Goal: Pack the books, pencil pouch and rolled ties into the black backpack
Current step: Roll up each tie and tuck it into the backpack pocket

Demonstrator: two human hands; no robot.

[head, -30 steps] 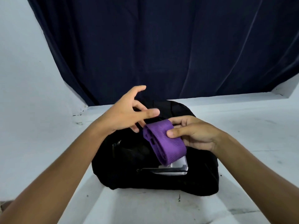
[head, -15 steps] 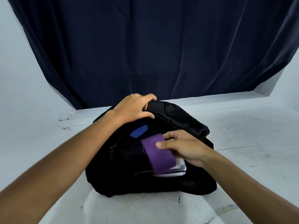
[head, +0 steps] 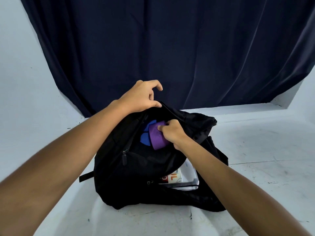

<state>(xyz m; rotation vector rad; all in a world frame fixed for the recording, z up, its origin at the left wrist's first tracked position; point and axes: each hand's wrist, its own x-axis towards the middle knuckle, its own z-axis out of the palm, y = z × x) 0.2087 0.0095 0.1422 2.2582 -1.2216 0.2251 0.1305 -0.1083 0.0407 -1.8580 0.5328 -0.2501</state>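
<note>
A dark navy curtain point(head: 170, 48) hangs behind a pale grey worktop point(head: 255, 150), and on that worktop sits one black backpack point(head: 136, 181) with its upper compartment pulled open. One purple rolled tie point(head: 157, 137) is partly inside that opening, tilted, its lower end still showing above the dark interior. The right hand point(head: 172, 133) grips it, fingers point(head: 166, 127) curled round the roll and the thumb pressed on its near face. Just beside the tie, to its left and deeper in, lie two blue shapes point(head: 145, 136) — whether they are one thing or two I cannot tell. The left hand point(head: 141, 97) holds the top edge of the opening, thumb and fingers pinching the black fabric and lifting it. Lower down, a second pocket gapes open and shows books point(head: 180, 178) — one cover with red and orange letters, pale ones beside it; their exact count is unclear.
</note>
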